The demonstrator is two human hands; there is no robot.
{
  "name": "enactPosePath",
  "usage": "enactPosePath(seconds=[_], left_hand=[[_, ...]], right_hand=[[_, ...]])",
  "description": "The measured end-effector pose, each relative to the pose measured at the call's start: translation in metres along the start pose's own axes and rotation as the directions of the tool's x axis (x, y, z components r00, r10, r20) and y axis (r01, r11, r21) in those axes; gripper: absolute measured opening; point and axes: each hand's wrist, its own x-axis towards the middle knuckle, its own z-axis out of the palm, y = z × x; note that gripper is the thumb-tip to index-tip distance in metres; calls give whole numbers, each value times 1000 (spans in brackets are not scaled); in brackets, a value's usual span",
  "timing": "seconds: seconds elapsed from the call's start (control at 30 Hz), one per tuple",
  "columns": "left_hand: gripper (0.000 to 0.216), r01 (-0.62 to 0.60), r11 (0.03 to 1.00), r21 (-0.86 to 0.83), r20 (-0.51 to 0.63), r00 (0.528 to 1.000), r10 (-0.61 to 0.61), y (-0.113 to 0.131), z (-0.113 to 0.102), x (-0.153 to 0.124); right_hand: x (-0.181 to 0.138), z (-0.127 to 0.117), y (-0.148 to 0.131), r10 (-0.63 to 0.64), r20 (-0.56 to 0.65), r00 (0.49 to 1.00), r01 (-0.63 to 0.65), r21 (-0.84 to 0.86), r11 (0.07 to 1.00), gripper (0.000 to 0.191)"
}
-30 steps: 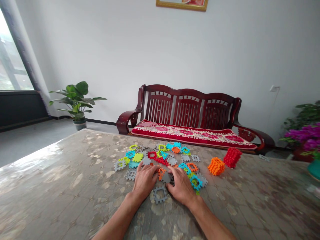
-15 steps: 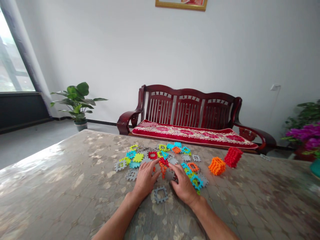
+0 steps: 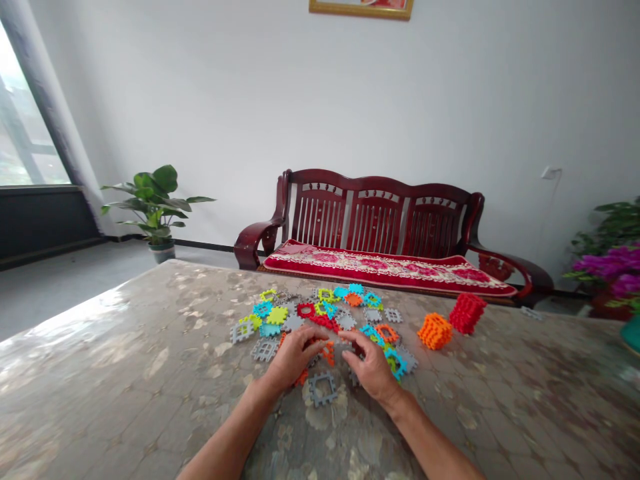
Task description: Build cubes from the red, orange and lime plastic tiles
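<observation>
Several flat, notched plastic tiles point(image 3: 320, 312) in grey, blue, green, red and orange lie scattered on the patterned table point(image 3: 125, 360). My left hand point(image 3: 290, 357) is curled over the near edge of the pile, fingers closed on an orange tile point(image 3: 327, 352). My right hand point(image 3: 373, 370) is beside it, fingers bent on tiles that I cannot make out. A grey frame tile point(image 3: 321, 389) lies between my wrists. An orange cube point(image 3: 434, 331) and a red cube point(image 3: 466, 313) built from tiles stand to the right.
Behind the table stands a dark wooden bench point(image 3: 380, 227) with a red cushion. A potted plant point(image 3: 155, 207) is on the floor at the left. Purple flowers point(image 3: 607, 263) and a teal pot point(image 3: 631, 337) are at the right edge.
Both hands have drawn back a little toward me and lifted off the pile. My left hand's fingers have curled round an orange tile that stood between the hands before.
</observation>
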Motion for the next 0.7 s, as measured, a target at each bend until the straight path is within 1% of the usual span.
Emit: enactPosePath(seconds=[0.13,0.27,0.33,0.4,0.47,0.5,0.57,0.6,0.7], left_hand=[[21,10,997,76,46,999,-13,0,2,-1],[23,25,998,65,3,1000,-25,2,4,-1],[24,47,998,34,-39,998,-46,-1,4,-1],[27,88,996,-14,-89,992,-89,-7,3,1],[29,132,987,-89,-132,981,-143,-12,2,2],[29,144,981,-129,-144,976,-162,-14,1,3],[28,142,974,-174,-161,972,-170,-15,2,4],[27,129,977,-168,-163,974,-157,-14,2,4],[23,66,995,-79,-176,981,-79,-13,4,4]], right_hand=[[0,2,1,17,5,1000,-17,-6,1000,27],[-1,3,-2,-2,-42,999,1,-18,1000,22],[0,0,-1,-9,-101,995,8,-13,1000,20],[3,-5,4,11,-192,981,-10,4,1000,20],[6,-11,12,50,-273,961,-46,21,999,25],[8,-14,16,67,-295,953,-62,26,998,27],[9,-16,22,80,-304,949,-77,24,997,29],[9,-15,24,80,-297,951,-78,19,997,29],[6,-9,26,69,-242,968,-70,6,998,27]])
